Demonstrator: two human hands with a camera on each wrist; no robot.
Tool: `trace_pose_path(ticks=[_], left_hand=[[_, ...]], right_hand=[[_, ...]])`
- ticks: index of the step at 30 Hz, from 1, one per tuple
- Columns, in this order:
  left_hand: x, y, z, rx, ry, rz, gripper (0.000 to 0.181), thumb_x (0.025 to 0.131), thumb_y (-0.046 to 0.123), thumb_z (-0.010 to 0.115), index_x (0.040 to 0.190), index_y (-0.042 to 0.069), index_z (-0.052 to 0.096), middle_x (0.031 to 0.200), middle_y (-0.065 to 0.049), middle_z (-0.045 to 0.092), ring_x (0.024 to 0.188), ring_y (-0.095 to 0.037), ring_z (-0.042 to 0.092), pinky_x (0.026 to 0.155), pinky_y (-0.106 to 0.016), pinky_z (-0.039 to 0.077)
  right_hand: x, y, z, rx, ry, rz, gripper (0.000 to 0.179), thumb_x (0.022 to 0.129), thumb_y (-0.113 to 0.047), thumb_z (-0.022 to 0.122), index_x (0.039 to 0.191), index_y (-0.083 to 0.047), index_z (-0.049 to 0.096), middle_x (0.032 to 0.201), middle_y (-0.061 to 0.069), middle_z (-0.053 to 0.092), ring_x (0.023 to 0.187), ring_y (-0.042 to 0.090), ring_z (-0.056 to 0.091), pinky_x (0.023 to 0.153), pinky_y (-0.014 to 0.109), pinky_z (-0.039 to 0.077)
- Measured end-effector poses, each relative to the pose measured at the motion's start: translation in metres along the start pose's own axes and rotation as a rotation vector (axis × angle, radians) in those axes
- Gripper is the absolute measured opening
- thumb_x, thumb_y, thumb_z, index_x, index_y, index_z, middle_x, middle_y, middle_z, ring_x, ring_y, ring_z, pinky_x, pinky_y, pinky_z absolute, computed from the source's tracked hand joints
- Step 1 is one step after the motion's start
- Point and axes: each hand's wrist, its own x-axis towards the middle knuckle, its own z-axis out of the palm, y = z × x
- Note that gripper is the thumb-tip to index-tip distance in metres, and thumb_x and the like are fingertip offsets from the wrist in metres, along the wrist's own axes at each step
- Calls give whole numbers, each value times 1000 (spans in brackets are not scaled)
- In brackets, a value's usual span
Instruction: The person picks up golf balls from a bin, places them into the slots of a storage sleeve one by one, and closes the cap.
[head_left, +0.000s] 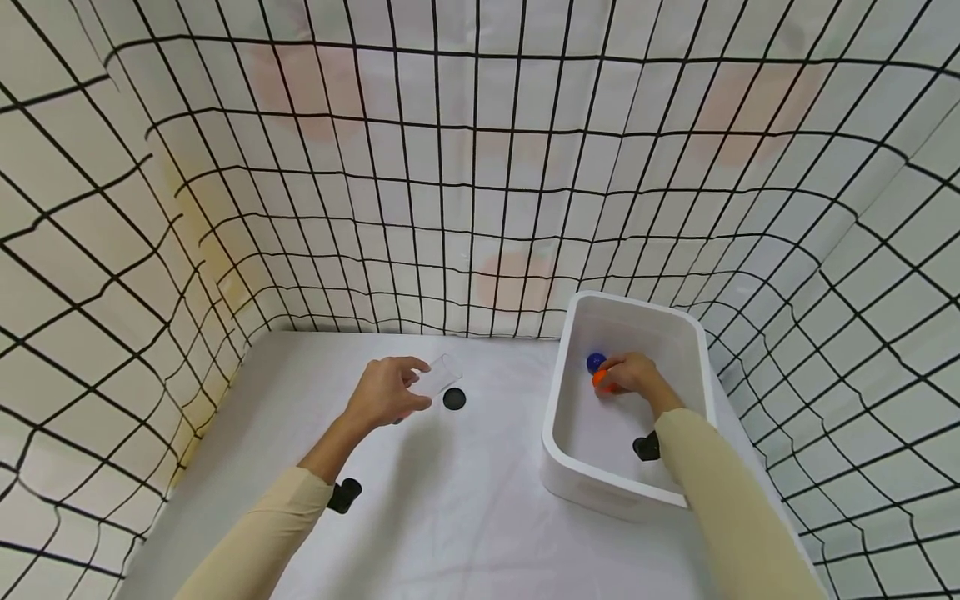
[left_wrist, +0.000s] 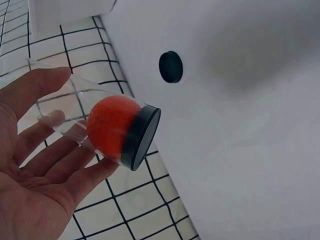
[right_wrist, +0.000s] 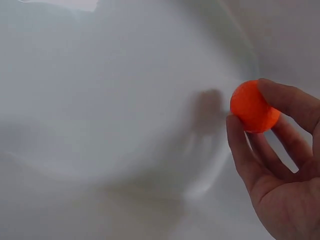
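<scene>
My left hand (head_left: 384,392) holds a clear plastic tube (head_left: 442,377) over the table, thumb on one side and fingers on the other. In the left wrist view, an orange ball (left_wrist: 111,125) sits inside the tube, against the black cap (left_wrist: 145,137) that closes its lower end. A loose black cap (head_left: 453,398) lies on the table just beyond that hand. Inside the white bin (head_left: 553,417), my right hand (head_left: 633,372) pinches another orange ball (right_wrist: 254,106) between thumb and fingers. Beside it in the bin is a dark blue ball (head_left: 596,362).
A white cloth covers the table (head_left: 480,517). Black wire grid (head_left: 472,183) walls it in at the back and both sides, with pale sheeting behind. The bin stands at the right, near the back grid, its raised walls around my right hand.
</scene>
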Motion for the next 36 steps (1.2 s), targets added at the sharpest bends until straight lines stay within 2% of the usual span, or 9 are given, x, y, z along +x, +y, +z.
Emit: trace_pose_path(ticks=[2, 4, 9, 16, 19, 23, 27, 32, 36], left_hand=[[1, 1, 1, -8, 1, 4, 44, 77, 17, 84, 119, 9, 73, 109, -18, 76, 81, -22, 73, 60, -28, 58], [2, 2, 1, -5, 4, 7, 44, 77, 17, 84, 119, 8, 73, 108, -18, 76, 82, -22, 73, 63, -29, 58], [2, 3, 2, 2, -5, 16, 46, 77, 17, 84, 120, 7, 73, 108, -17, 76, 86, -22, 73, 68, -31, 59], [5, 8, 3, -14, -16, 22, 45, 78, 16, 83, 121, 8, 73, 111, -20, 75, 71, -16, 71, 61, -27, 57], [5, 11, 4, -15, -10, 39, 45, 77, 16, 84, 120, 7, 73, 109, -20, 75, 76, -20, 73, 62, -29, 57], [7, 16, 6, -8, 1, 69, 45, 76, 15, 84, 119, 7, 74, 106, -19, 76, 85, -24, 73, 63, -30, 57], [8, 21, 8, -45, -19, 52, 46, 77, 14, 85, 121, 7, 73, 111, -21, 75, 81, -23, 74, 55, -26, 56], [10, 30, 13, -76, -38, 43, 46, 78, 16, 86, 122, 10, 72, 115, -19, 74, 85, -23, 74, 55, -24, 56], [12, 36, 17, -76, -39, 67, 44, 78, 16, 85, 121, 10, 73, 112, -17, 75, 81, -20, 73, 57, -25, 57]], right_hand=[[-5, -5, -7, 15, 15, -15, 46, 79, -10, 79, 121, 5, 67, 107, 20, 66, 72, 14, 69, 73, 26, 60], [-11, -12, -15, 27, 22, -27, 46, 83, -11, 77, 124, 5, 64, 112, 22, 65, 77, 18, 70, 78, 29, 60], [-26, -30, -29, -40, 22, -96, 46, 87, -15, 75, 128, 2, 63, 119, 24, 65, 89, 27, 71, 84, 34, 60], [-51, -60, -42, -92, 41, -190, 47, 88, -20, 75, 130, -4, 63, 127, 25, 65, 99, 33, 70, 89, 39, 58], [-61, -71, -44, -108, 52, -220, 46, 88, -23, 75, 131, -7, 64, 131, 24, 64, 104, 33, 69, 94, 46, 55], [-77, -89, -42, -103, 62, -272, 46, 87, -25, 77, 129, -11, 66, 134, 22, 63, 111, 35, 65, 99, 51, 52], [-92, -112, -34, -99, 55, -341, 45, 85, -25, 80, 127, -13, 67, 134, 18, 63, 120, 36, 61, 101, 51, 51], [-105, -136, -19, -100, 32, -408, 44, 84, -24, 81, 124, -14, 70, 128, 16, 68, 120, 34, 62, 99, 47, 53], [-117, -151, -4, -96, 5, -463, 42, 82, -26, 83, 121, -16, 72, 124, 14, 70, 116, 32, 64, 94, 46, 55]])
